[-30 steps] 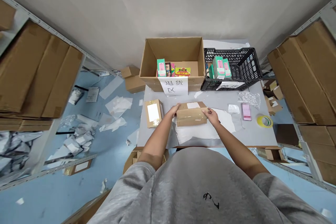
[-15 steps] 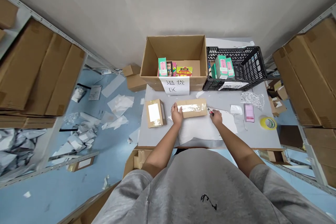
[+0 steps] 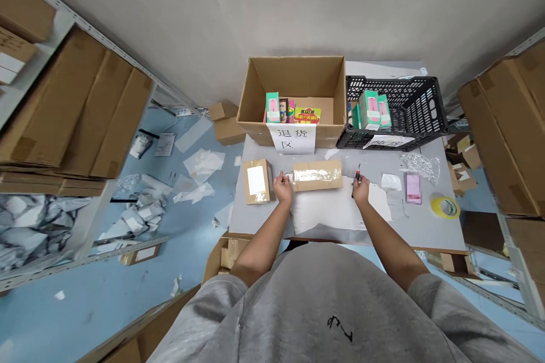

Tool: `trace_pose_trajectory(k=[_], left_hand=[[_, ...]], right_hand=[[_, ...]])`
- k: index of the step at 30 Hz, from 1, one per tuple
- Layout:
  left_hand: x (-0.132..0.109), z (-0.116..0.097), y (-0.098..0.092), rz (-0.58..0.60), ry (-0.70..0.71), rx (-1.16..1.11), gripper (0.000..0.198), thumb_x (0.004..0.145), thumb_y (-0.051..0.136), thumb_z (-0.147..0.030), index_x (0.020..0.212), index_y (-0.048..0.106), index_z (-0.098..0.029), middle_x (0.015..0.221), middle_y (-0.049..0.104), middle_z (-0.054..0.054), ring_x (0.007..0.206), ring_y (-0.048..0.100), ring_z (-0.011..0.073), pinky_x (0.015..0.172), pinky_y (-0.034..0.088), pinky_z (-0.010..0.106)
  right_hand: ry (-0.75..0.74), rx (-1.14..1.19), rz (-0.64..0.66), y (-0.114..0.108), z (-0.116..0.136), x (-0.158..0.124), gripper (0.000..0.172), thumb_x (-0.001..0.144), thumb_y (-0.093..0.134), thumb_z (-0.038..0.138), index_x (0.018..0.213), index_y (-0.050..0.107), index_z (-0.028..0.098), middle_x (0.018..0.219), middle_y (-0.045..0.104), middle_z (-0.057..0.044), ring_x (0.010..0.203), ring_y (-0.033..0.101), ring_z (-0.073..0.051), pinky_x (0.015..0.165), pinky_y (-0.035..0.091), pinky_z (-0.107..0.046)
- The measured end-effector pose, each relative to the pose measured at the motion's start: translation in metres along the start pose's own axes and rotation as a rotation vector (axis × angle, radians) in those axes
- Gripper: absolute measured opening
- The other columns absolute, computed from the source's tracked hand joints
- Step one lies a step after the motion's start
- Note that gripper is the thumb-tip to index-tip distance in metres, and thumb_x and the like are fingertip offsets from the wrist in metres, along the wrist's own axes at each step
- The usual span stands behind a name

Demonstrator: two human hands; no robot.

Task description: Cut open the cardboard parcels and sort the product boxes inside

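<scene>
Head camera, one: worn on the head, facing forward and down; grey shirt [image 3: 323, 289] nearest at bottom, table [image 3: 430, 229] farther off, wall [image 3: 293, 5] at top, shelving [image 3: 96, 212] at either edge.

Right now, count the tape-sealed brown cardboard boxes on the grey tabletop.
2: the long, taped brown box between the left hand and right hand, and the white-labelled brown box to their left. Others could be hidden.

From the centre of the desk [image 3: 426, 227], a yellow tape roll [image 3: 437, 207] is seen at three o'clock. Green-and-pink boxes [image 3: 372, 109] are held in a black plastic crate [image 3: 426, 108] between one and two o'clock. At nine o'clock, paper scraps [image 3: 205, 165] are strewn across the blue floor [image 3: 128, 300].
</scene>
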State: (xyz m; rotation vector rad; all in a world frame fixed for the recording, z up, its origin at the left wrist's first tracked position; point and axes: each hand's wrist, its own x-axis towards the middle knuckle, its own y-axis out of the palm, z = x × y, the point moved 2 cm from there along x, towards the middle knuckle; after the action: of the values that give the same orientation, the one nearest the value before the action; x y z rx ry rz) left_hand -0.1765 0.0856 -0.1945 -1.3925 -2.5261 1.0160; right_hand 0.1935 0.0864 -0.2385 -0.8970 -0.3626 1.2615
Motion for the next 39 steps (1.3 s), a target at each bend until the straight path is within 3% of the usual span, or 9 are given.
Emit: trace_pose_trajectory(k=[3, 7, 11, 14, 16, 20, 24, 32, 39], left_hand=[[0.000, 0.002, -0.001, 0.068, -0.066, -0.026, 0.051, 0.115, 0.045, -0.034, 0.157, 0.066, -0.014, 0.107, 0.082, 0.010, 0.098, 0.082, 0.0188, 0.097, 0.063, 0.032], [0.000, 0.003, -0.001, 0.151, -0.115, 0.080, 0.047, 0.118, 0.039, -0.039, 0.141, 0.075, -0.020, 0.108, 0.084, 0.009, 0.099, 0.083, 0.0211, 0.092, 0.063, 0.032], [0.003, 0.002, 0.000, 0.154, -0.047, 0.169, 0.043, 0.113, 0.049, -0.035, 0.138, 0.080, -0.018, 0.133, 0.078, 0.015, 0.122, 0.077, 0.0300, 0.106, 0.060, 0.040], [0.003, 0.000, 0.005, 0.150, 0.097, 0.096, 0.055, 0.110, 0.044, -0.023, 0.160, 0.065, -0.015, 0.158, 0.065, 0.016, 0.147, 0.064, 0.0264, 0.125, 0.050, 0.036], [-0.001, -0.001, 0.011, 0.226, 0.167, 0.062, 0.060, 0.112, 0.039, -0.023, 0.169, 0.055, -0.015, 0.168, 0.058, 0.015, 0.159, 0.053, 0.0238, 0.133, 0.041, 0.035], [-0.015, 0.005, 0.025, 0.415, 0.211, -0.020, 0.066, 0.116, 0.042, -0.037, 0.179, 0.037, -0.017, 0.179, 0.046, 0.014, 0.169, 0.038, 0.0246, 0.140, 0.030, 0.041], [-0.025, 0.013, 0.034, 0.427, 0.196, -0.201, 0.074, 0.118, 0.043, -0.054, 0.183, 0.025, -0.024, 0.186, 0.034, 0.011, 0.174, 0.028, 0.0245, 0.142, 0.022, 0.042], [-0.022, 0.015, 0.041, 0.384, 0.147, -0.248, 0.068, 0.119, 0.040, -0.052, 0.178, 0.035, -0.019, 0.181, 0.042, 0.015, 0.170, 0.037, 0.0259, 0.141, 0.026, 0.042], [-0.023, 0.014, 0.039, 0.392, 0.141, -0.215, 0.067, 0.118, 0.042, -0.050, 0.178, 0.036, -0.019, 0.179, 0.045, 0.015, 0.168, 0.040, 0.0268, 0.139, 0.030, 0.042]], right_hand=[[-0.019, 0.209, 0.017, -0.013, 0.027, 0.004, 0.061, 0.112, 0.025, 0.042, 0.159, 0.055, 0.016, 0.137, 0.067, -0.019, 0.101, 0.074, -0.026, 0.088, 0.065, -0.040], [-0.228, 0.271, 0.266, -0.016, 0.078, 0.001, 0.058, 0.106, 0.053, 0.050, 0.155, 0.064, 0.021, 0.130, 0.077, -0.014, 0.103, 0.074, -0.030, 0.091, 0.065, -0.044], [-0.470, 0.150, 0.452, -0.005, 0.126, -0.008, 0.046, 0.106, 0.059, 0.040, 0.146, 0.073, 0.023, 0.141, 0.075, -0.012, 0.128, 0.070, -0.032, 0.112, 0.057, -0.046], [-0.593, 0.006, 0.544, 0.006, 0.153, -0.012, 0.046, 0.108, 0.059, 0.031, 0.153, 0.071, 0.028, 0.146, 0.074, -0.009, 0.135, 0.067, -0.030, 0.119, 0.052, -0.044], [-0.624, -0.093, 0.576, 0.012, 0.166, -0.013, 0.047, 0.109, 0.062, 0.031, 0.155, 0.070, 0.031, 0.144, 0.075, -0.007, 0.132, 0.068, -0.030, 0.116, 0.053, -0.041], [-0.675, -0.295, 0.623, 0.016, 0.187, -0.012, 0.050, 0.111, 0.063, 0.035, 0.161, 0.067, 0.036, 0.136, 0.077, -0.007, 0.121, 0.071, -0.028, 0.103, 0.055, -0.032], [-0.757, -0.517, 0.650, 0.013, 0.204, -0.014, 0.052, 0.117, 0.051, 0.037, 0.168, 0.059, 0.040, 0.138, 0.074, -0.006, 0.120, 0.071, -0.025, 0.094, 0.053, -0.028], [-0.755, -0.707, 0.648, 0.011, 0.228, -0.021, 0.051, 0.120, 0.043, 0.040, 0.168, 0.058, 0.041, 0.136, 0.074, -0.008, 0.117, 0.072, -0.025, 0.093, 0.050, -0.028], [-0.702, -0.821, 0.672, 0.008, 0.233, -0.021, 0.055, 0.116, 0.046, 0.025, 0.167, 0.059, 0.040, 0.140, 0.071, -0.010, 0.110, 0.073, -0.024, 0.094, 0.050, -0.030]])
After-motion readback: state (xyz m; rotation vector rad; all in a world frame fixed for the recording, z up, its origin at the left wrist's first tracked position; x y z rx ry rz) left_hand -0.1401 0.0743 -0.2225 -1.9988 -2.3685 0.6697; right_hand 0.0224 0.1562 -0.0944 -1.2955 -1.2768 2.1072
